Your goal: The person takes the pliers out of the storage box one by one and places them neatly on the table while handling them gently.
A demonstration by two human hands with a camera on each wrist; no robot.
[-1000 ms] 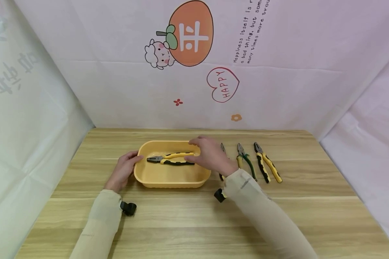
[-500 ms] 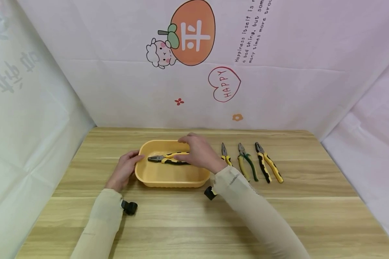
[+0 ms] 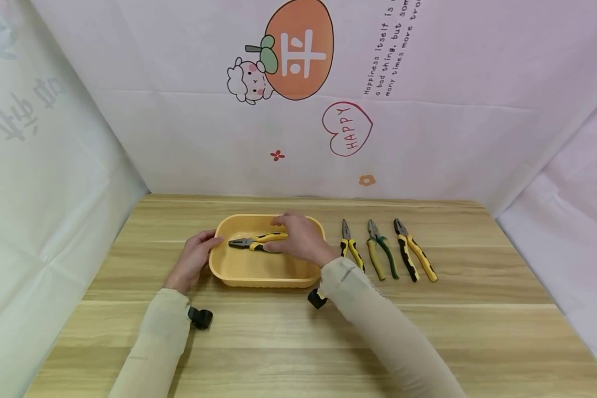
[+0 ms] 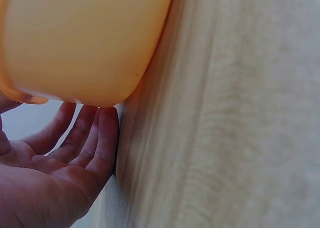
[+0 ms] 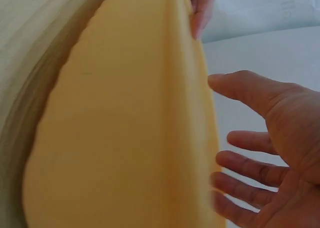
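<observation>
In the head view, a yellow plastic basin stands on the wooden table. Combination pliers with yellow and black handles lie inside it, their metal head pointing left. My left hand holds the basin's left end, thumb at the rim and fingers against the outer wall, as the left wrist view shows. Over the pliers' handle ends hovers my right hand, thumb and fingers spread apart. It hides those ends; in the right wrist view nothing is seen between its fingers.
Right of the basin lie long-nose pliers, pliers with green handles and another yellow-and-black pair, side by side. A printed white cloth hangs behind the table and along both sides.
My right hand has moved left and slightly down over the pliers in the basin, uncovering the long-nose pliers. The left hand has kept its hold on the basin.
</observation>
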